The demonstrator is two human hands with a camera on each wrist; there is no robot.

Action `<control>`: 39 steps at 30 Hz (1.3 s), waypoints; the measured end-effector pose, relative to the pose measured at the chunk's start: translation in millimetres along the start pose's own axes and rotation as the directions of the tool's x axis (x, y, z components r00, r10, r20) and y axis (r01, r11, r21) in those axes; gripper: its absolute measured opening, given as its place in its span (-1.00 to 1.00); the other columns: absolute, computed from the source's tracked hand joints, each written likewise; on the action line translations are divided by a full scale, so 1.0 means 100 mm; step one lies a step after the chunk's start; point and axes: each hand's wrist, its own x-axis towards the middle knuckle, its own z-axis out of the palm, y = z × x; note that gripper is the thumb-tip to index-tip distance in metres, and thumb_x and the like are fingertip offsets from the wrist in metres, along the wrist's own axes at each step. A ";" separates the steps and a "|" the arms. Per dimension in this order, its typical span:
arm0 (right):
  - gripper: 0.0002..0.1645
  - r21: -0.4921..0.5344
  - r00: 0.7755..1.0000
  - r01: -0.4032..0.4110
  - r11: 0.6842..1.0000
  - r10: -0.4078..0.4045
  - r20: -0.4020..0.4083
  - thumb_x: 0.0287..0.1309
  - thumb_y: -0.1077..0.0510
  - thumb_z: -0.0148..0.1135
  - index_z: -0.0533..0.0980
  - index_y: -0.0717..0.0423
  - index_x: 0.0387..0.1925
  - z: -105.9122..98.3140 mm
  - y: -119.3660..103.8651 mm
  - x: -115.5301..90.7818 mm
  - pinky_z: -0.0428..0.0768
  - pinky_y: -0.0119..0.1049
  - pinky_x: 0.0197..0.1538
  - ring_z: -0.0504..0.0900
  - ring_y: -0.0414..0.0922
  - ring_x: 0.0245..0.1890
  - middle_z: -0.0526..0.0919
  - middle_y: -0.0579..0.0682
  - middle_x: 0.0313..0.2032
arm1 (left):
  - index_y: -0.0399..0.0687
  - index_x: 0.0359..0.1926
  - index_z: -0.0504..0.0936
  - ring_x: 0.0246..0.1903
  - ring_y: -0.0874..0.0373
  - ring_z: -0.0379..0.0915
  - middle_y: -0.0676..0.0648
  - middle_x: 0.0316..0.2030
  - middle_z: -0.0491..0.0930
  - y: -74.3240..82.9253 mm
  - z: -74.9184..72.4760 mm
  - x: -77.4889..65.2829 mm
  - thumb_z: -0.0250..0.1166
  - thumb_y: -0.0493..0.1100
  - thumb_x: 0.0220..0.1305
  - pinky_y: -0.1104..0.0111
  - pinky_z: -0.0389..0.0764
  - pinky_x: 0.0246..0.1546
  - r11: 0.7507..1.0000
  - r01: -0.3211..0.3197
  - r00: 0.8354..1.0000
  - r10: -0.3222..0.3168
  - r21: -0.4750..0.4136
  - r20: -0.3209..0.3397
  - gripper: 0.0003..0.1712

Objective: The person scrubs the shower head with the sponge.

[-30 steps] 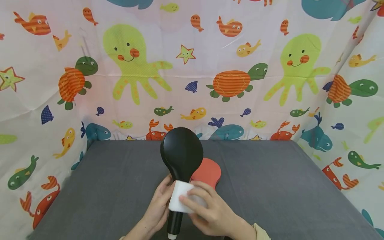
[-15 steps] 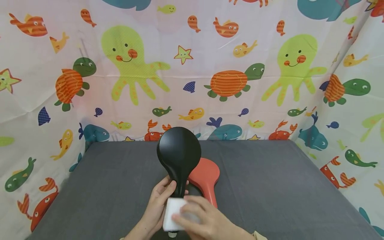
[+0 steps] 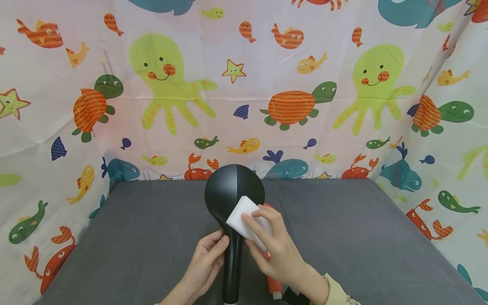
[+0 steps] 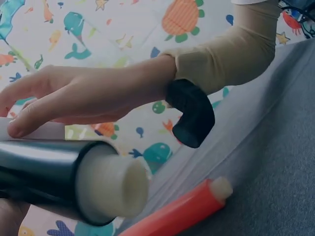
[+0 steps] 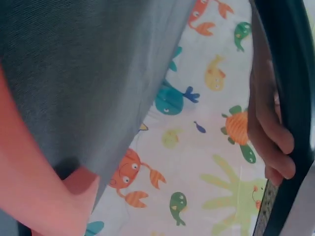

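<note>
A black handheld shower head [image 3: 221, 192] stands nearly upright, its round head at the top. My left hand [image 3: 206, 256] grips it at the neck from the left, thumb in front. In the right wrist view, the left fingers [image 5: 273, 137] curl against its dark body. My right hand [image 3: 280, 248] holds a white sponge [image 3: 244, 214] between thumb and fingers, against the right side of the neck and lower head. The left wrist view shows the black handle's pale end [image 4: 113, 187] up close. Part of the sponge [image 5: 302, 204] shows at the right wrist view's edge.
A red shower head [image 3: 273, 286] lies on the grey cloth-covered table [image 3: 152, 237], mostly hidden behind my right hand. Its handle [image 4: 177, 211] shows in the left wrist view. A curtain [image 3: 244, 93] printed with sea animals surrounds the table at the back and sides.
My right hand slid the sponge down the black handle, then brought it up to the neck and lower head. The shower head has turned slightly and stands straighter; my left hand keeps its grip.
</note>
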 end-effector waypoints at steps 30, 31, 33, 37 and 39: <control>-0.60 0.132 0.996 0.094 0.987 -0.094 -0.002 0.19 0.16 0.06 0.43 0.32 0.01 0.03 -0.13 -0.24 0.44 -0.22 0.00 0.33 0.12 -0.01 0.33 0.27 -0.09 | -0.26 0.16 0.33 0.11 0.18 0.30 -0.08 0.09 0.41 0.04 -0.02 -0.01 -0.31 -0.31 0.49 0.36 0.32 0.14 0.998 0.047 0.996 -0.043 -0.046 0.084 -0.62; -0.60 0.171 0.994 0.100 0.980 -0.106 0.026 0.18 0.16 0.06 0.41 0.32 0.00 0.03 -0.16 -0.29 0.44 -0.23 -0.02 0.33 0.09 -0.02 0.31 0.26 -0.09 | -0.27 0.19 0.31 0.14 0.16 0.29 -0.09 0.11 0.40 0.06 -0.02 -0.01 -0.32 -0.30 0.49 0.35 0.29 0.17 0.997 0.053 0.996 -0.049 -0.054 0.076 -0.61; -0.60 0.238 0.988 0.100 0.966 -0.125 0.093 0.22 0.12 0.07 0.36 0.31 -0.01 0.04 -0.23 -0.38 0.43 -0.27 -0.03 0.31 0.03 -0.03 0.29 0.20 -0.10 | -0.29 0.22 0.27 0.16 0.14 0.28 -0.11 0.14 0.39 0.08 -0.04 0.00 -0.34 -0.28 0.50 0.34 0.26 0.20 0.996 0.057 0.996 -0.052 -0.065 0.067 -0.59; -0.58 0.293 0.971 0.104 0.951 -0.160 0.175 0.28 0.01 0.03 0.33 0.27 -0.03 0.02 -0.28 -0.45 0.42 -0.34 -0.04 0.31 -0.03 -0.04 0.29 0.14 -0.11 | -0.30 0.23 0.25 0.14 0.11 0.30 -0.15 0.12 0.40 0.10 -0.07 0.01 -0.35 -0.26 0.50 0.34 0.27 0.19 0.996 0.053 0.997 -0.048 -0.074 0.067 -0.58; -0.57 0.274 0.975 0.085 0.958 -0.136 0.173 0.26 0.01 0.03 0.33 0.27 -0.02 0.02 -0.26 -0.42 0.43 -0.36 -0.08 0.31 -0.04 -0.05 0.28 0.14 -0.10 | -0.27 0.24 0.24 0.16 0.13 0.27 -0.13 0.14 0.38 0.10 -0.07 0.01 -0.36 -0.27 0.50 0.35 0.25 0.20 0.995 0.053 0.996 -0.047 -0.082 0.075 -0.58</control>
